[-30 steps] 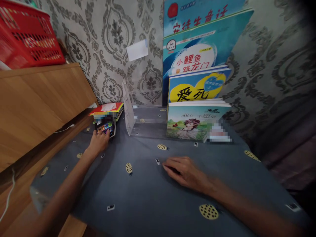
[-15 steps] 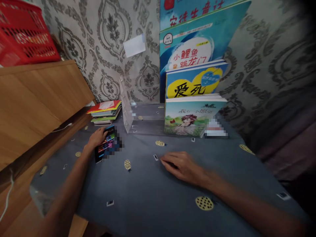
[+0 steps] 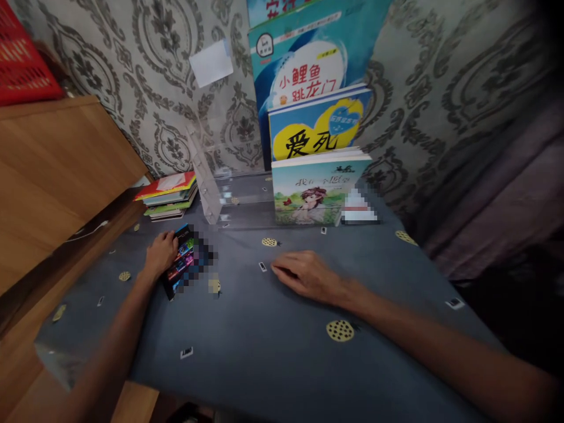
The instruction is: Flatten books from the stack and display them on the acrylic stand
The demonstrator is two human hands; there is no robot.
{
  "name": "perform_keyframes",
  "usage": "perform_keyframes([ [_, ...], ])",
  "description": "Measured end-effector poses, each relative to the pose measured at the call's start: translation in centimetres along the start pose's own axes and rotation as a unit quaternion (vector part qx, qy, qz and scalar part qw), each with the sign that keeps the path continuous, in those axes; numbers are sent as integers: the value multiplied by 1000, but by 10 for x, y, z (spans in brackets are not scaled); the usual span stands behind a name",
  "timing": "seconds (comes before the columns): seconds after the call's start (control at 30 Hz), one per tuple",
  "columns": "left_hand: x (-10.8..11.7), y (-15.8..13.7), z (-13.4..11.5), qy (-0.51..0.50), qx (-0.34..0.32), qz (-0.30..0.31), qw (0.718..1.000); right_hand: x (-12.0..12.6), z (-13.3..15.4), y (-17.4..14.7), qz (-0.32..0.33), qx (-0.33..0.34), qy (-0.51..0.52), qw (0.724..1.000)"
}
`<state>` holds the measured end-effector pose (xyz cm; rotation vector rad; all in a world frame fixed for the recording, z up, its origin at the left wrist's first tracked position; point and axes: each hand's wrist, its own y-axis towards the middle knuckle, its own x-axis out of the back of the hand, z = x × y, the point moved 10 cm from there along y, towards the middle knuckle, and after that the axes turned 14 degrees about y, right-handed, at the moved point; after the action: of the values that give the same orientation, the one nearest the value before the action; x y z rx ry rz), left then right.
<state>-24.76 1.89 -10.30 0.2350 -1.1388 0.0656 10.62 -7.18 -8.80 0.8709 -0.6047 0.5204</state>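
Observation:
A dark book (image 3: 180,261) with a colourful cover lies on the left part of the table, its right side blurred by pixelation. My left hand (image 3: 162,252) grips its upper left edge, fingers curled over the cover and the thumb hidden. My right hand (image 3: 304,275) rests on the patterned tablecloth (image 3: 247,352) with its fingers drawn together, and nothing shows in them. Beyond it, several upright picture books (image 3: 315,194) stand in tiers in a clear acrylic rack (image 3: 207,182).
A stack of thin books (image 3: 170,197) sits at the back left, beside the rack. Further left is a wooden cabinet (image 3: 57,176) with a red plastic basket (image 3: 26,64) on top. A patterned wall closes off the back, and a pale curtain-like cloth (image 3: 497,200) hangs at right.
My view has turned, so most things sit further left and higher. The dark book, under my left hand, has shifted slightly right across the cloth. My right hand stays in place.

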Motion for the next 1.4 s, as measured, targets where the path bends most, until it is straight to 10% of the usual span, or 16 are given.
perform_keyframes([
  [0.6, 70, -88, -86, 111, -130, 65, 983, 31, 11, 0, -140, -15, -16, 990],
  [0.97, 99, -121, -157, 72, -218, 55, 972, -21, 95, 2, 29, 158, -81, 984],
  [1.23, 93, -129, -191, -129, -338, 52, 931, -30, 78, 7, 98, 71, -104, 987],
  [1.4, 110, -121, -186, -192, -311, -101, 925, -37, 62, 3, 108, -1, -108, 988],
])
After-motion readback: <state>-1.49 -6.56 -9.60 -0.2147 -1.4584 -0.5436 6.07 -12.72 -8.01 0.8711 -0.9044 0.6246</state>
